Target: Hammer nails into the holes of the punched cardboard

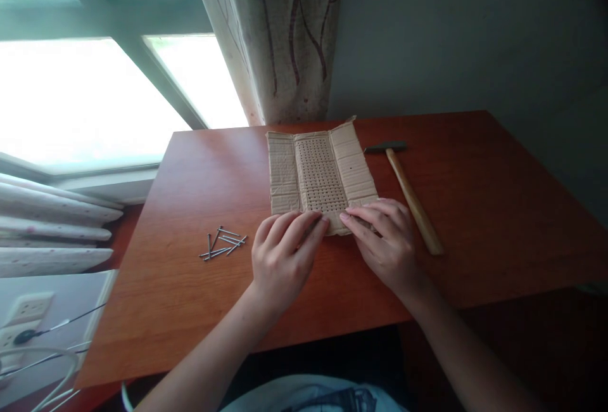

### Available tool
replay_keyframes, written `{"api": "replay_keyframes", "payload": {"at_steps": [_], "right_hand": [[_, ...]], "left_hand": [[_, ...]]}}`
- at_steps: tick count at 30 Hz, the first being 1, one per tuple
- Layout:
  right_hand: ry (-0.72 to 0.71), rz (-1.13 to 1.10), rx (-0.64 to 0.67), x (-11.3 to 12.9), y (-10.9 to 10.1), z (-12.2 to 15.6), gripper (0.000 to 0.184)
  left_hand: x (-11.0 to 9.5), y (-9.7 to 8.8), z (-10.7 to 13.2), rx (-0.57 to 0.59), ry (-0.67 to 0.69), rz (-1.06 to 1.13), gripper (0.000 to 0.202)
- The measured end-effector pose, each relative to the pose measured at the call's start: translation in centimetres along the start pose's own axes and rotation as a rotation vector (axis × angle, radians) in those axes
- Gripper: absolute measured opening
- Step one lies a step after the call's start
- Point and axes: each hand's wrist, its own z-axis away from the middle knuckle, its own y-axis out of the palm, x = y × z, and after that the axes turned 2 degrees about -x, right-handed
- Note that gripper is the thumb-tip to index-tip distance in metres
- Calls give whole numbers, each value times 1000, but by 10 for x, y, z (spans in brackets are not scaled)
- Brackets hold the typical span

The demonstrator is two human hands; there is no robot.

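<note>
A creased piece of cardboard (354, 171) lies unfolded on the table, its middle panel punched with rows of small holes. My left hand (285, 253) has its fingers curled over the near left edge of the cardboard, thumb close to the fingertips. At the near right edge my right hand (387, 241) pinches the sheet the same way; the fingertips partly hide that edge. To the left of my left hand lies a loose pile of several metal nails (223, 244). A hammer (412, 199) with a wooden handle rests right of the cardboard, its head at the far end.
The reddish-brown wooden table (190, 310) stands against a window (85, 95) and a wall. A patterned curtain (289, 38) hangs behind the cardboard. Low on the left are a wall socket (31, 310) and cables (71, 361).
</note>
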Motion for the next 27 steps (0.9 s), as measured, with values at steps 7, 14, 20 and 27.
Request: {"api": "replay_keyframes", "payload": {"at_steps": [7, 14, 20, 27], "right_hand": [[-48, 39, -14, -1, 0, 3, 42], [-8, 14, -1, 0, 4, 3, 38], [20, -4, -10, 3, 7, 2, 39], [28, -86, 139, 3, -10, -7, 38]], "left_hand": [[1, 0, 2, -24, 8, 31, 30], [0, -2, -1, 16, 17, 40, 26], [1, -3, -1, 33, 16, 44, 27], [0, -2, -3, 4, 20, 25, 22]]}}
